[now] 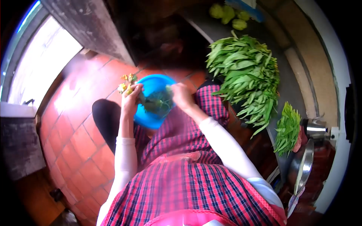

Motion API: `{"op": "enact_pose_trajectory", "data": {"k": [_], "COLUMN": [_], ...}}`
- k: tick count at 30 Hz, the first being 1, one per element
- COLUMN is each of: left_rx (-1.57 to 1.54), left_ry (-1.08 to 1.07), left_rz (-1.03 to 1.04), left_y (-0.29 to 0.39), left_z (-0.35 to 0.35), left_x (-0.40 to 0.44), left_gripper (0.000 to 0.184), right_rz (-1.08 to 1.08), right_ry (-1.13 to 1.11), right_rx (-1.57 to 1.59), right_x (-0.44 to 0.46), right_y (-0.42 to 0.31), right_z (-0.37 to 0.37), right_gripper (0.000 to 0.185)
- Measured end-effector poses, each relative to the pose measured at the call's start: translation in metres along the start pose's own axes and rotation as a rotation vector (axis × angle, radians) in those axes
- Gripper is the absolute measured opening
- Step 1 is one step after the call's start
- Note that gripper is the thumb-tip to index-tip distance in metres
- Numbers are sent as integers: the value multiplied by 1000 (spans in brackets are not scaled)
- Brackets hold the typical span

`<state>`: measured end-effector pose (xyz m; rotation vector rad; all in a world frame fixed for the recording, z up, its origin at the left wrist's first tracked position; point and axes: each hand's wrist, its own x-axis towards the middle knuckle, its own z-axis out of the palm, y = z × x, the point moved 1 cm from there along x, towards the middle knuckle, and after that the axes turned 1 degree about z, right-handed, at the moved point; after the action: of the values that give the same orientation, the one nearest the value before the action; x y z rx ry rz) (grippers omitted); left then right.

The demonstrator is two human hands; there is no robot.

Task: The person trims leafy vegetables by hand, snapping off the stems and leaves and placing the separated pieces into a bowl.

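A blue basin (155, 83) rests between the knees, over the checked apron, with dark leafy greens (157, 103) inside. At its left rim my left hand (132, 97) is closed around a sprig with yellow flowers (128, 83), the flowers sticking up past the fingers. My right hand (181, 95) is over the basin's right rim, its fingers pinched together and somewhat blurred. A small bit of pale green shows at its fingertips; what exactly it holds cannot be made out.
On the dark counter to the right lie a large heap of long green leaves (247, 71) and a smaller bunch (287, 130). Several pale green vegetables (228, 14) are at its far end. A metal pot (316, 130) and a shiny lid (304, 165) stand nearer. Red tiles (81, 141) cover the floor.
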<state>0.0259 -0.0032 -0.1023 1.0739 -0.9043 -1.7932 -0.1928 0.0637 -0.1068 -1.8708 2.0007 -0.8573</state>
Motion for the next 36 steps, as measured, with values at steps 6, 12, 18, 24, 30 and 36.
{"op": "enact_pose_trajectory", "data": {"k": [6,12,18,24,30,36], "left_rx": [443,606,613,855,904,768], "left_ry": [77,-75,-136,-130,-145,-139], "left_rz": [204,312,184,202,196,178], "left_y": [-28,-39,-45,-63,-57,-63], "left_z": [-39,-33,-19,-8,-5,-5], "left_x": [18,17,13,-1,-13,-6], "left_gripper": [19,10,13,24,23,29], "right_rz": [-135,-321,97,125,-80,-131], "right_ry": [-177,507,720,501,543,714], "right_rx": [-45,-33,-530,-572,-794,-471], "right_x": [-15,-56,-58,-27,-30,-35], "right_y": [-53,-68,117,216,201,107], "right_z": [-23,-225,-356,-375,-401,-469], "right_gripper": [51,23,8,14,9,8]}}
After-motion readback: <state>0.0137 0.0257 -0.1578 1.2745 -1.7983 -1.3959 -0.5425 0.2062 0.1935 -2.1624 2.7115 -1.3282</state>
